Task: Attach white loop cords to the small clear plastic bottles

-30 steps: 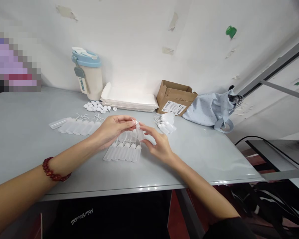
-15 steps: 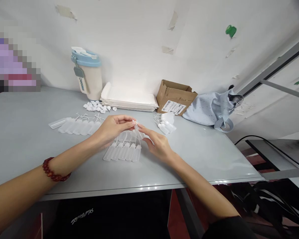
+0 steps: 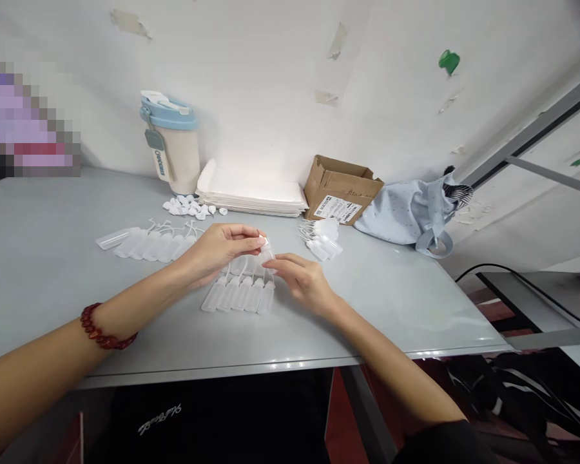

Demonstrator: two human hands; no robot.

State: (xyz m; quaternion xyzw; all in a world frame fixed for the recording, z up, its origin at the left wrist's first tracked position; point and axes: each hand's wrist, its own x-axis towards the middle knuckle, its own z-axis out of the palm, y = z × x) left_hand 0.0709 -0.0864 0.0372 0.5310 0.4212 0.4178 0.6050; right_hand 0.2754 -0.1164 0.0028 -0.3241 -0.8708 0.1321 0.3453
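Observation:
A small translucent plastic bottle (image 3: 268, 253) is held tilted between both hands, above the table. My left hand (image 3: 225, 248) pinches its white top between thumb and fingers. Lower down, the thumb and fingers of my right hand (image 3: 307, 280) close on the bottle's body. Just below the hands lies a row of similar bottles (image 3: 239, 296) with thin white loops at their necks, partly overlapped by more bottles behind. Another row of bottles (image 3: 147, 243) with loops rests left of my left hand, partly hidden by it.
Loose white caps (image 3: 191, 206) lie before a blue-lidded tumbler (image 3: 181, 151). Along the wall stand stacked white sheets or envelopes (image 3: 256, 196), an open cardboard box (image 3: 341, 190) and a pale blue cloth bag (image 3: 401, 206). A small bottle cluster (image 3: 323, 241) lies before the box.
My right hand's fingers have shifted slightly down and closed on the bottle's body. The left hand stays at the bottle's top, nearly unmoved.

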